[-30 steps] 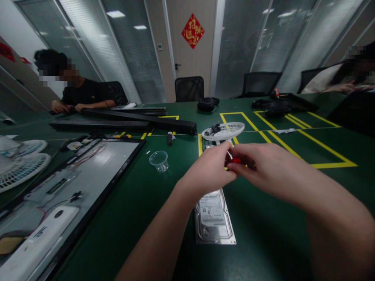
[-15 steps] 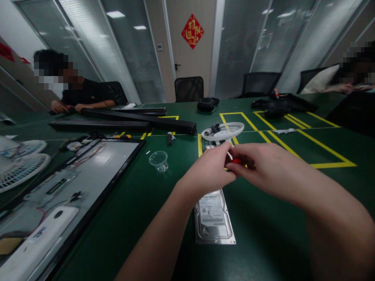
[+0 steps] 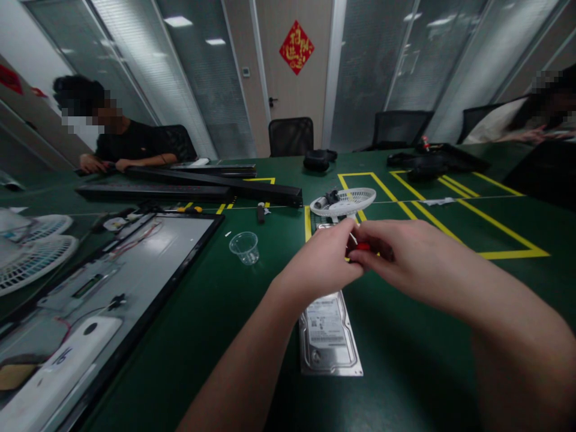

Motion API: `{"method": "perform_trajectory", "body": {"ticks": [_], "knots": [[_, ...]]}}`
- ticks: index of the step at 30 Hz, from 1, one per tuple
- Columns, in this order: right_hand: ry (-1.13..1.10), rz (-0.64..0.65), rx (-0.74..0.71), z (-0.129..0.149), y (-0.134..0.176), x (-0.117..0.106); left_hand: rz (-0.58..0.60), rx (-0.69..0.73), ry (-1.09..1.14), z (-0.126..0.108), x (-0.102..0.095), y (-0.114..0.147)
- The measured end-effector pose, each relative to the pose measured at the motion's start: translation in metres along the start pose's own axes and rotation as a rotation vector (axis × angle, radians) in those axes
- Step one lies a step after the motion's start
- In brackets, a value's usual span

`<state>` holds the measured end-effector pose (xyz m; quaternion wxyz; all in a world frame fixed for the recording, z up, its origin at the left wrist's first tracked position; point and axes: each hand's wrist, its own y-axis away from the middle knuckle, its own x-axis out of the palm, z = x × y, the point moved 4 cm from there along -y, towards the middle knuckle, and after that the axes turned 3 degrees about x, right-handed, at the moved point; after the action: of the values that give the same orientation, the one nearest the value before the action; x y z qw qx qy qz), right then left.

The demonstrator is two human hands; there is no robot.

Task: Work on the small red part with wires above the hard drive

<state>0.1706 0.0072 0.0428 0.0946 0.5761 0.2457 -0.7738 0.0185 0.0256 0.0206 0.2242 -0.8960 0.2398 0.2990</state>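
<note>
My left hand (image 3: 321, 258) and my right hand (image 3: 400, 246) meet, fingertips together, above the table in front of me. Between the right thumb and fingers is a small red-handled screwdriver (image 3: 363, 246); just its red part and a short thin shaft show. The left fingers curl down on the far side and are mostly hidden, so what they pinch cannot be made out. Below and nearer to me, a silver hard drive (image 3: 330, 336) lies flat, label up, its far end covered by my hands. Behind them a metal edge (image 3: 326, 227) shows.
A white slotted fan cover (image 3: 366, 197) holding dark parts stands beyond my hands. Left are a clear plastic cup (image 3: 244, 247), an opened display panel (image 3: 180, 240) and white fan covers (image 3: 40, 258). Long black bars (image 3: 216, 183) lie farther back. Two other people sit across the table (image 3: 427, 360).
My hands stay almost in place over the hard drive, with the red handle shifting very slightly. At the far right, the other person's head has moved a little.
</note>
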Motion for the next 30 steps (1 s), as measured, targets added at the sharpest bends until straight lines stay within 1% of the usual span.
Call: {"method": "perform_trajectory", "body": {"ticks": [3, 6, 8, 10, 13, 15, 21, 23, 28, 30], "knots": [[-0.010, -0.015, -0.001, 0.0015, 0.0001, -0.0016, 0.010, -0.001, -0.014, 0.0007, -0.0003, 0.0005], [-0.072, -0.009, -0.084, 0.0058, -0.0003, -0.0029, -0.007, -0.008, -0.001, 0.0020, -0.0006, 0.0013], [-0.085, -0.009, -0.114, 0.0068, -0.0005, -0.0030, -0.018, -0.014, -0.009, 0.0024, -0.0004, 0.0015], [-0.062, -0.018, -0.086, 0.0048, -0.0007, -0.0023, -0.015, -0.017, -0.013, 0.0022, 0.0000, 0.0011], [-0.014, -0.016, -0.009, 0.0003, 0.0000, -0.0007, 0.001, -0.006, 0.013, 0.0017, 0.0006, 0.0001], [0.002, -0.026, 0.010, -0.0009, 0.0007, -0.0012, 0.012, -0.003, 0.015, 0.0020, 0.0007, -0.0001], [-0.098, -0.019, -0.117, 0.0060, 0.0006, -0.0044, -0.016, 0.004, -0.018, 0.0019, -0.0011, 0.0016], [-0.082, -0.013, -0.099, 0.0052, 0.0000, -0.0035, -0.013, -0.008, -0.014, 0.0012, -0.0010, 0.0014], [0.017, 0.007, 0.041, -0.0014, -0.0001, 0.0012, 0.014, -0.011, -0.001, -0.0009, -0.0004, -0.0006], [0.029, 0.002, 0.052, -0.0013, 0.0001, 0.0009, 0.019, -0.004, -0.002, -0.0005, -0.0003, -0.0005]]}}
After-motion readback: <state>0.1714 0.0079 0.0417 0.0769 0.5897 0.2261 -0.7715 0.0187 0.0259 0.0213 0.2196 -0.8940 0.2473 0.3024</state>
